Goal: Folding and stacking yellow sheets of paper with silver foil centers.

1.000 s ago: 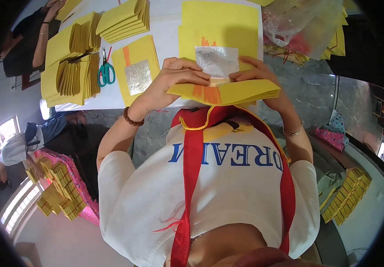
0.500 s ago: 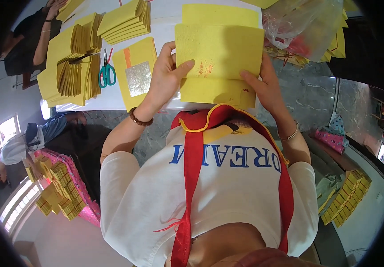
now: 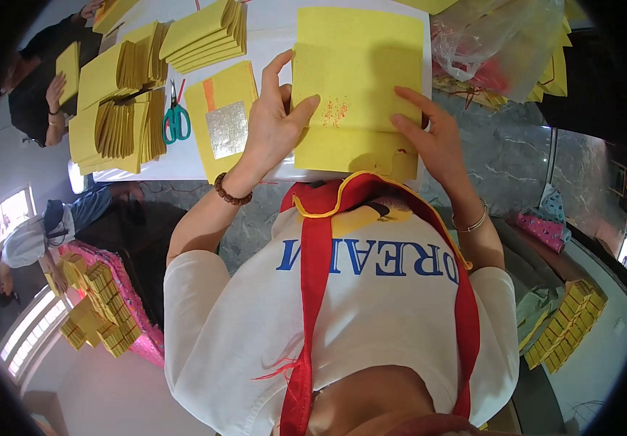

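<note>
A yellow paper sheet with a small red stamp (image 3: 353, 102) lies face down on a stack of yellow sheets (image 3: 360, 25) at the near edge of the white table (image 3: 270, 25). My left hand (image 3: 273, 120) holds the sheet's left edge, thumb on top. On its right side my right hand (image 3: 429, 134) presses down with spread fingers. Left of my left hand lies another yellow sheet with a silver foil square (image 3: 226, 127).
Green-handled scissors (image 3: 175, 120) lie beside piles of folded yellow papers (image 3: 121, 109) at the table's left. More stacked sheets (image 3: 208, 29) sit behind. A clear plastic bag (image 3: 498, 40) is at right. A person's arm (image 3: 55, 94) reaches in far left. Folded paper bundles (image 3: 99, 305) lie on the floor.
The sheet showed its silver foil square a second ago. It has been turned over onto the stack, and both hands now press it flat.
</note>
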The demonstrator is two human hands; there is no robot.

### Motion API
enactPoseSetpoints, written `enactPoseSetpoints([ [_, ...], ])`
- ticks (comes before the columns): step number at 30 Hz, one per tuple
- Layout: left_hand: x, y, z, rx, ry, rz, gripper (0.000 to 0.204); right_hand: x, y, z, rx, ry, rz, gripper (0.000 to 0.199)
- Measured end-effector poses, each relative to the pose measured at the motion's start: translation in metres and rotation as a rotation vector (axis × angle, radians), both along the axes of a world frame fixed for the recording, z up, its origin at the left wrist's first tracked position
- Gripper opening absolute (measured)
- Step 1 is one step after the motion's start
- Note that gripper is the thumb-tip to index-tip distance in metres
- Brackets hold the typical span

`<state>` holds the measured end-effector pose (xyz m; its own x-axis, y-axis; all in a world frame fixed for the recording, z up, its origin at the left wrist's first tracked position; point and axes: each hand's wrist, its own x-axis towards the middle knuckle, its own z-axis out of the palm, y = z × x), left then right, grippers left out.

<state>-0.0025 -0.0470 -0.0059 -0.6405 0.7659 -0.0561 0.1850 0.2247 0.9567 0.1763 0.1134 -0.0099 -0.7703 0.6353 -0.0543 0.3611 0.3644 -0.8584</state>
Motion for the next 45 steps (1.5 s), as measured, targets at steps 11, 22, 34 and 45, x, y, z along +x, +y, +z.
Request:
enactPoseSetpoints([
  [11, 0.003, 0.003, 0.002, -0.061, 0.073, 0.012, 0.058, -0.003, -0.002, -0.005, -0.282, 0.143, -0.046, 0.039],
  [22, 0.001, 0.003, 0.009, -0.147, 0.159, -0.004, 0.057, -0.006, -0.001, -0.005, -0.251, 0.137, -0.050, 0.038],
  [34, 0.012, 0.042, 0.026, 0.066, 1.064, -0.453, 0.052, -0.005, -0.003, -0.010, -0.227, 0.155, -0.066, 0.038],
  [45, 0.012, 0.046, -0.007, -0.189, 1.136, -0.521, 0.058, 0.009, -0.014, 0.001, 0.347, 0.014, -0.094, 0.041],
])
